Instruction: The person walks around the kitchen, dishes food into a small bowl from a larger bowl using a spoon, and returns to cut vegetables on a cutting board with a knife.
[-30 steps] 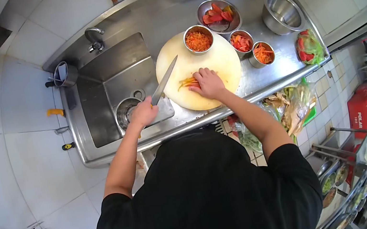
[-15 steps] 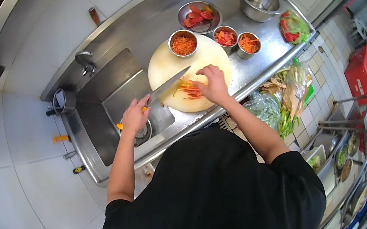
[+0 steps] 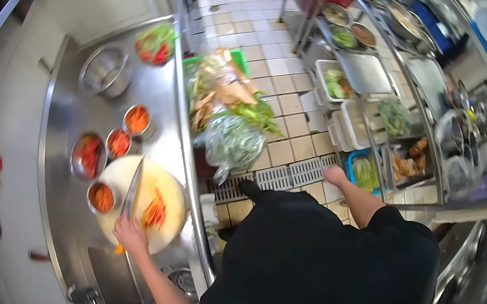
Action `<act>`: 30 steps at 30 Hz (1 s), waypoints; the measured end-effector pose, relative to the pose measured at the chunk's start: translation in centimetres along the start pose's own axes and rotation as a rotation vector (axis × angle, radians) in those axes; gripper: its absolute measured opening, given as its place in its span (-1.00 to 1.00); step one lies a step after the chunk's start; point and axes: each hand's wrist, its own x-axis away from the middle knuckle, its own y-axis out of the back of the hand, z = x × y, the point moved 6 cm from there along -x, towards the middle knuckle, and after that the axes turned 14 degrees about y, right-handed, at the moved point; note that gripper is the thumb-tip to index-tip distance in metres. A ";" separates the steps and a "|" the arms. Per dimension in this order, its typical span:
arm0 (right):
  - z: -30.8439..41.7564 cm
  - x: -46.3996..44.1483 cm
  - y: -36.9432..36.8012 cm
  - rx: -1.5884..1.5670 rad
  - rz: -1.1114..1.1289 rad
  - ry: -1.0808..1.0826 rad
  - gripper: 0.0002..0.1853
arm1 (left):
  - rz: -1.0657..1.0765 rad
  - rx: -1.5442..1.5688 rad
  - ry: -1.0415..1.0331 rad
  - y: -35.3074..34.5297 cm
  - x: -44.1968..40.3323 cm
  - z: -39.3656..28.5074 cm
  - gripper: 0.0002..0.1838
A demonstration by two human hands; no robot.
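Your left hand is over the cutting board, fingers closed around the handle of the knife, though blur hides each finger's exact place. Your right hand is out at the opposite side, near the blue basket on the rack; its fingers look drawn together, but I can't tell whether they pinch anything.

The knife lies across the board, with the end of its yellow handle towards the sink and its tip towards the counter's far end. Its long axis runs roughly along the counter, slanting so the tip leans to the front rim. I can't tell whether the blade touches the board.

With your arms this far apart, I'd hold the blade low and flat, tip inside the board's edge, wrist quiet. Mind the cut strips just beside it, and don't let the blade nudge the cup of chopped orange pieces on the board's edge.

Farther along the counter sit two smaller cups of cut vegetables, then a steel bowl.
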 end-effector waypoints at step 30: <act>-27.6 -44.0 33.0 -0.567 -0.312 -0.120 -0.63 | 1.035 0.317 -0.585 -39.5 -9.7 -80.9 -0.80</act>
